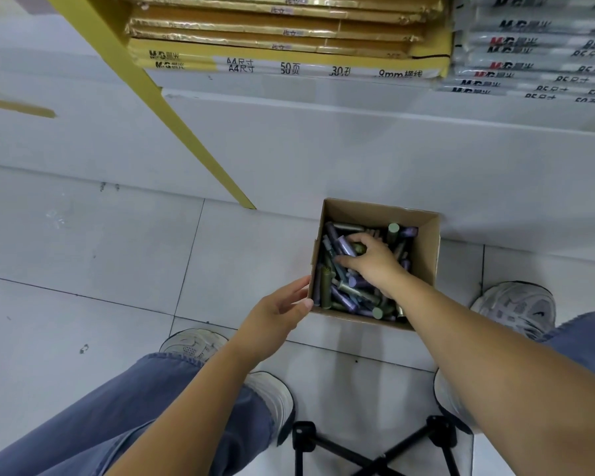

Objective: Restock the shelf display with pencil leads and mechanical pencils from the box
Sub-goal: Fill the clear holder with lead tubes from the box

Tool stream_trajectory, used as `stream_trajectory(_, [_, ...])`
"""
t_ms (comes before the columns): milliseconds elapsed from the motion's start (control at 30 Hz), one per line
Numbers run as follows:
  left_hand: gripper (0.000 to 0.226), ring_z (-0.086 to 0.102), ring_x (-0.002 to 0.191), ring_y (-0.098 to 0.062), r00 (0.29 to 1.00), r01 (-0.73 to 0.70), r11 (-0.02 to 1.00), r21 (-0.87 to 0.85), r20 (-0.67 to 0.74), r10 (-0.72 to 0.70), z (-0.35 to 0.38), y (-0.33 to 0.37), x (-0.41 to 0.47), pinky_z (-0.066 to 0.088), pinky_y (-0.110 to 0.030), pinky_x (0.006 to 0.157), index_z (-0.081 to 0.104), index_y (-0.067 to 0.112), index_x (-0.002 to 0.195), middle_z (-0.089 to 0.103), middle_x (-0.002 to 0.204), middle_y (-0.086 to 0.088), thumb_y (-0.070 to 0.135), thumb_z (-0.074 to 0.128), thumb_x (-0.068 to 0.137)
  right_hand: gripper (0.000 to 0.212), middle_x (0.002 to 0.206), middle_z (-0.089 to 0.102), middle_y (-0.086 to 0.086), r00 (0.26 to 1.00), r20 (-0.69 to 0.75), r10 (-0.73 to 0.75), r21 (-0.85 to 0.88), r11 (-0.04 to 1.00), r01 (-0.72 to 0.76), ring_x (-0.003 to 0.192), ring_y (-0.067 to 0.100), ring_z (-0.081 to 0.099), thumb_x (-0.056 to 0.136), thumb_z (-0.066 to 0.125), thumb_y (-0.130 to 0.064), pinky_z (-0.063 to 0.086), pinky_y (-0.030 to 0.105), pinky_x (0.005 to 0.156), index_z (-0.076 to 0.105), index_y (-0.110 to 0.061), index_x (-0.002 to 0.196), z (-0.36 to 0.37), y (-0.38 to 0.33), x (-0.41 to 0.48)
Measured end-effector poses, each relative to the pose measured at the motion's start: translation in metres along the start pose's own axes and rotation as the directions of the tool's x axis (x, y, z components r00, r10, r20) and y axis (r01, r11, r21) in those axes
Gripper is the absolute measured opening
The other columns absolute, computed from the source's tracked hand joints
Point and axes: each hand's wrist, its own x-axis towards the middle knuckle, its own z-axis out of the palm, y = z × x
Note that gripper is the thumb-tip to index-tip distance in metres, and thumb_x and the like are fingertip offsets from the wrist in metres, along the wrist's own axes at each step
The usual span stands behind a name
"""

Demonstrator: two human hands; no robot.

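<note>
- Box [426, 255] of cardboard sits open on the tiled floor [117, 252], just below the shelf stacked with paper packs [289, 60].
- Purple and green lead tubes [347, 298] fill it in a jumbled pile.
- Right grip [371, 259] is down inside, fingers clenched round some lead tubes.
- Left grip [279, 310] is released, straight fingers touching the box's outer left wall.

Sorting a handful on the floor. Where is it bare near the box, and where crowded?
Bare tiles: left of the cardboard box, between yellow shelf leg and left shoe; a narrow strip between box and right shoe. Crowded: inside the box, where the right hand grips tubes; left hand touches its wall.
</note>
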Motion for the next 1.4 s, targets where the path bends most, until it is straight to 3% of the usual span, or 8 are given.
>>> stream_trajectory(100, [0.045, 0.052, 0.107, 0.026, 1.0, 0.013, 1.0, 0.001, 0.002, -0.013, -0.001, 0.0, 0.0, 0.05, -0.006, 0.073, 0.048, 0.08, 0.108, 0.059, 0.107, 0.048, 0.036, 0.054, 0.1, 0.056, 0.107, 0.047, -0.01, 0.999, -0.014, -0.039, -0.103, 0.994, 0.038, 0.096, 0.008, 0.046, 0.08, 0.077, -0.026, 0.037, 0.022, 0.08, 0.053, -0.021, 0.13, 0.004, -0.003, 0.006])
stream_trajectory(300, [0.046, 0.05, 0.103, 0.029, 0.999, 0.034, 0.999, 0.017, 0.01, -0.034, -0.003, -0.002, 0.003, 0.049, -0.004, 0.072, 0.046, 0.082, 0.105, 0.057, 0.103, 0.051, 0.037, 0.054, 0.1, 0.044, 0.105, 0.057, -0.006, 0.997, -0.061, -0.042, 0.034, 0.998, 0.044, 0.077, 0.0, 0.057, 0.084, 0.072, -0.016, 0.043, 0.007, 0.054, 0.057, -0.022, 0.125, 0.001, -0.002, 0.0])
stream_trajectory(567, [0.04, 0.057, 0.096, 0.023, 1.0, 0.024, 0.999, 0.041, -0.008, -0.023, -0.004, 0.0, 0.006, 0.048, -0.01, 0.072, 0.047, 0.074, 0.106, 0.057, 0.11, 0.038, 0.036, 0.057, 0.099, 0.031, 0.102, 0.066, -0.006, 0.996, -0.028, -0.081, 0.088, 0.993, 0.083, 0.084, 0.007, 0.062, 0.088, 0.067, -0.011, 0.045, 0.02, 0.07, 0.063, -0.025, 0.115, -0.041, -0.027, -0.014])
stream_trajectory(800, [0.05, 0.059, 0.112, 0.0, 0.978, -0.079, 0.987, 0.136, -0.18, 0.103, 0.002, 0.012, 0.005, 0.045, -0.016, 0.086, 0.048, 0.037, 0.14, 0.054, 0.138, 0.011, 0.027, 0.066, 0.094, 0.028, 0.097, 0.07, 0.001, 0.983, 0.179, -0.041, 0.124, 0.992, 0.019, 0.079, 0.012, 0.07, 0.089, 0.064, -0.005, 0.054, 0.032, 0.078, 0.062, -0.023, 0.111, -0.075, -0.044, -0.042])
stream_trajectory(900, [0.062, 0.045, 0.126, -0.005, 0.905, -0.244, 0.89, 0.385, -0.24, 0.352, 0.004, 0.038, 0.005, 0.039, -0.024, 0.103, 0.039, 0.028, 0.148, 0.041, 0.139, 0.015, 0.032, 0.067, 0.093, 0.029, 0.098, 0.068, 0.015, 0.962, 0.262, -0.077, 0.165, 0.986, 0.034, 0.083, 0.022, 0.069, 0.089, 0.063, 0.001, 0.06, 0.035, 0.071, 0.062, -0.012, 0.115, -0.083, -0.055, -0.06])
stream_trajectory(1067, [0.066, 0.026, 0.145, -0.011, 0.852, -0.418, 0.647, 0.638, 0.029, 0.523, 0.005, 0.102, 0.002, 0.013, -0.012, 0.11, 0.036, 0.018, 0.152, 0.03, 0.16, 0.003, 0.031, 0.065, 0.095, 0.028, 0.091, 0.069, 0.011, 0.91, 0.365, -0.196, 0.11, 0.98, 0.166, 0.075, 0.017, 0.068, 0.089, 0.064, 0.0, 0.055, 0.026, 0.064, 0.064, -0.017, 0.111, -0.098, -0.095, -0.099])
stream_trajectory(1233, [0.052, 0.057, 0.111, -0.018, 0.82, -0.51, 0.536, 0.673, 0.19, 0.54, -0.001, 0.168, -0.034, 0.04, -0.024, 0.083, 0.042, 0.025, 0.145, 0.059, 0.127, 0.001, 0.027, 0.062, 0.097, 0.027, 0.082, 0.069, 0.008, 0.849, 0.41, -0.334, 0.024, 0.934, 0.356, 0.071, 0.018, 0.065, 0.087, 0.068, -0.007, 0.052, 0.026, 0.058, 0.065, -0.023, 0.109, -0.121, -0.15, -0.152])
stream_trajectory(1400, [0.027, 0.059, 0.094, -0.024, 0.795, -0.54, 0.553, 0.635, 0.169, 0.582, -0.015, 0.222, -0.088, 0.046, -0.038, 0.081, 0.051, 0.02, 0.124, 0.064, 0.105, -0.006, 0.035, 0.051, 0.102, 0.034, 0.058, 0.057, -0.016, 0.794, 0.333, -0.509, -0.109, 0.816, 0.568, 0.05, 0.01, 0.043, 0.09, 0.066, -0.031, 0.036, 0.022, 0.045, 0.058, -0.053, 0.114, -0.144, -0.207, -0.216])
